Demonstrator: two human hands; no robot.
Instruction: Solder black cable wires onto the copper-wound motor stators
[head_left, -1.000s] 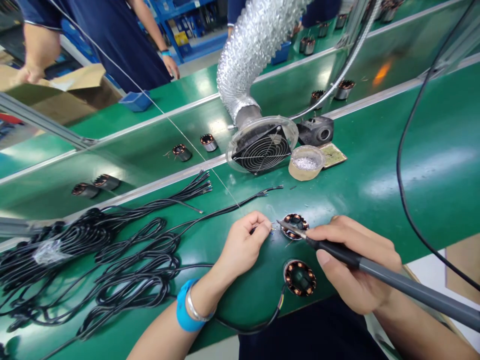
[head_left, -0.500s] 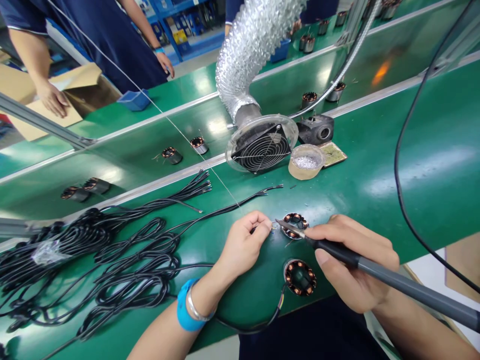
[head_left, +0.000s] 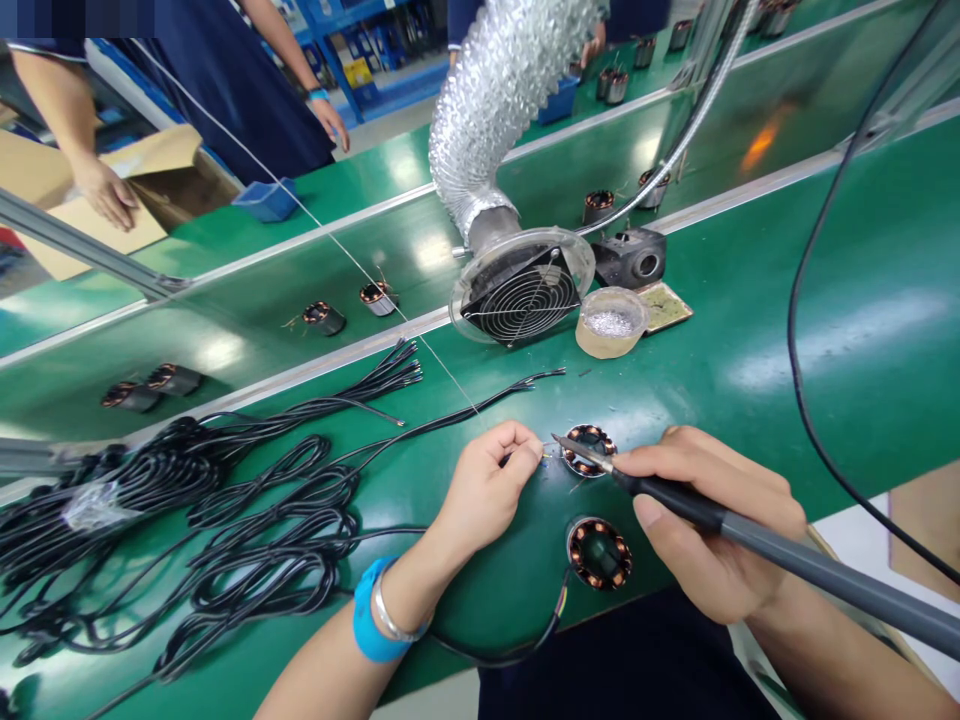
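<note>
In my right hand [head_left: 720, 530] is a soldering iron [head_left: 675, 498], its tip reaching left over the rim of a copper-wound motor stator [head_left: 590, 440]. My left hand [head_left: 496, 480] pinches the end of a black cable just left of that stator. Thin coloured wires stick out of its fingertips, close to the iron's tip; whether they touch cannot be made out. A fine wire [head_left: 405, 318] runs down from the upper left to behind my left hand. Nearer to me lies a second stator [head_left: 600, 555], with a black cable [head_left: 517, 655] and coloured leads attached.
Black cables [head_left: 277, 560] lie bundled and coiled on the left. A fume-extractor hood [head_left: 525, 290], a tub of shiny bits [head_left: 611, 335] and a dark iron stand [head_left: 634, 257] are ahead. Beyond a metal rail, several stators [head_left: 324, 318] stand on a green belt. Another person's hand [head_left: 109, 195] rests by a cardboard box.
The stators on the belt beyond the rail have shifted left. My hands and the soldering iron have stayed almost in place.
</note>
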